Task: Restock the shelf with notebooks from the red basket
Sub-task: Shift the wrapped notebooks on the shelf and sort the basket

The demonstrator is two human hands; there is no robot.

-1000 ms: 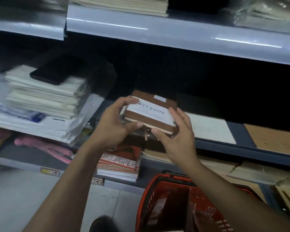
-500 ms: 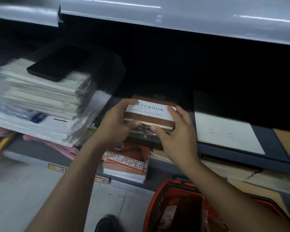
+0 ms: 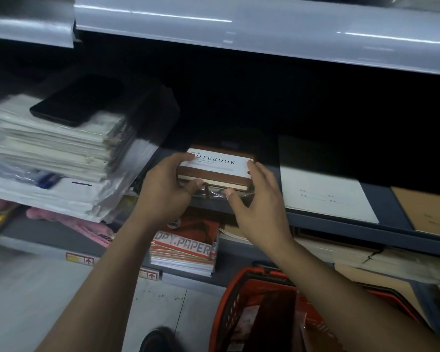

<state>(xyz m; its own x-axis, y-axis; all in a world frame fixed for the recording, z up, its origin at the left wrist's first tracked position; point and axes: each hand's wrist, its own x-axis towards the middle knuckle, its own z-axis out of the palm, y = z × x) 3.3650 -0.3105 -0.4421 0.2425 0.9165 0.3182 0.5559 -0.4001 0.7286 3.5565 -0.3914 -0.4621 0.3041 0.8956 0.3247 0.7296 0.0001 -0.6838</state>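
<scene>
A brown notebook (image 3: 215,175) with a white band reading NOTEBOOK lies flat at the front of the dark blue shelf (image 3: 341,221), on a bit of clear wrap. My left hand (image 3: 163,193) grips its left end, fingers on top and thumb at the front edge. My right hand (image 3: 261,201) touches its right end with nearly straight fingers, thumb just under the front edge. The red basket (image 3: 235,298) stands on the floor below my right forearm, with dark wrapped items inside.
A tall stack of white paper goods (image 3: 59,151) with a black flat object (image 3: 76,100) on top fills the shelf's left. A white sheet (image 3: 323,191) and brown board (image 3: 427,212) lie to the right. Copy paper packs (image 3: 186,250) sit on the lower shelf.
The notebook has gone from tilted in the air to flat on the shelf and a little deeper in. My right hand's fingers have straightened along its end.
</scene>
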